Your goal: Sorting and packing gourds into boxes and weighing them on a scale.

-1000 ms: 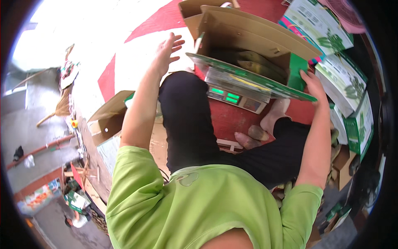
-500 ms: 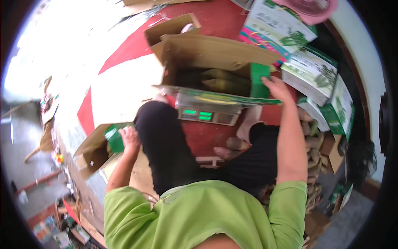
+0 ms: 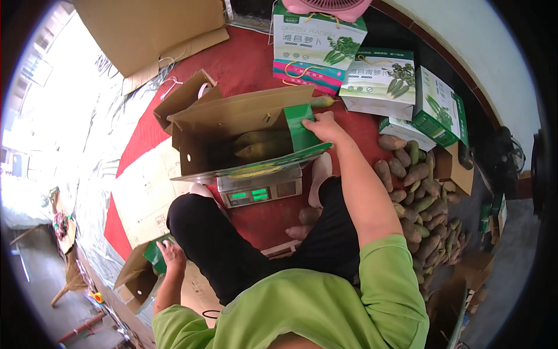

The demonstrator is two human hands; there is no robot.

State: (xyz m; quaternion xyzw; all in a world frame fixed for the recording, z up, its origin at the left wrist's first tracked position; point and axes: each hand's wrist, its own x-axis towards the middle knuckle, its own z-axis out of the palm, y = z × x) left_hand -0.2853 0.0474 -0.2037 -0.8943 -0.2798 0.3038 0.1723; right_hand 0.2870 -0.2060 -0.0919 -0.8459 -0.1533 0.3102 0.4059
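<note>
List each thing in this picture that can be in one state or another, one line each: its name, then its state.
Carton on the scale: open, flaps up, long vegetables inside.
Scale: switched on, green digits lit.
Right hand: on the carton's green flap.
Left hand: gripping a small box.
Small box: open, lying by the knee.
Green gift boxes: closed, standing.
Root vegetables: loose, heaped on the floor.

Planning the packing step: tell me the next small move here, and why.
Probably draw the left hand up, bringing the flat green box it grips. The right hand only steadies the open box on the scale, which holds a few roots.
</note>
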